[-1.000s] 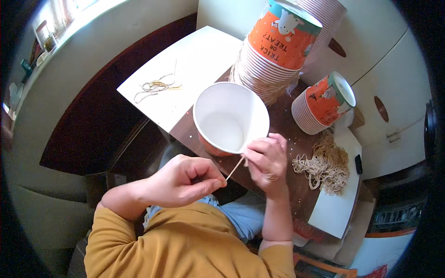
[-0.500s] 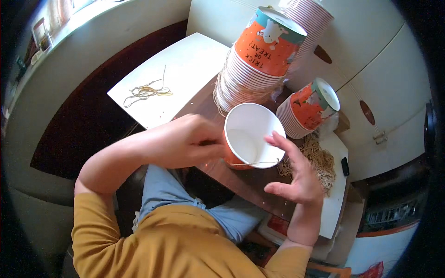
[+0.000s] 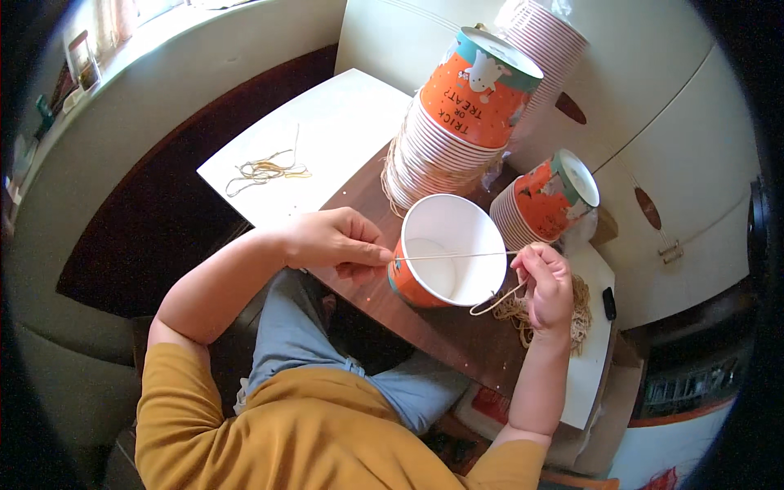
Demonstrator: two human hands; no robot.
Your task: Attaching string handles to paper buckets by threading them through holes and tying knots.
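Observation:
A paper bucket (image 3: 412,287), white inside and orange outside, stands tilted on the brown tabletop, its mouth toward me. A thin pale cord (image 3: 461,256) runs straight across its opening. My left hand (image 3: 336,243) pinches the cord's left end beside the bucket's left wall. At the right rim my right hand (image 3: 545,282) is closed on the other part of the cord, and a loose loop hangs below its fingers. Whether the cord is fastened to the bucket I cannot tell. Behind my right hand lies a heap of similar cords (image 3: 581,314).
A tall stack of upturned printed buckets (image 3: 478,94), with cords around its lower rims, stands behind. Another, shorter stack (image 3: 545,200) is to the right. Loose cords (image 3: 265,170) lie on the white tabletop (image 3: 343,102) at left. A small black object (image 3: 608,302) sits at the right edge.
My right hand has gone from spread fingers over the rim to a closed grip on the cord. The cord, earlier low at the bucket's front, now stretches across its mouth.

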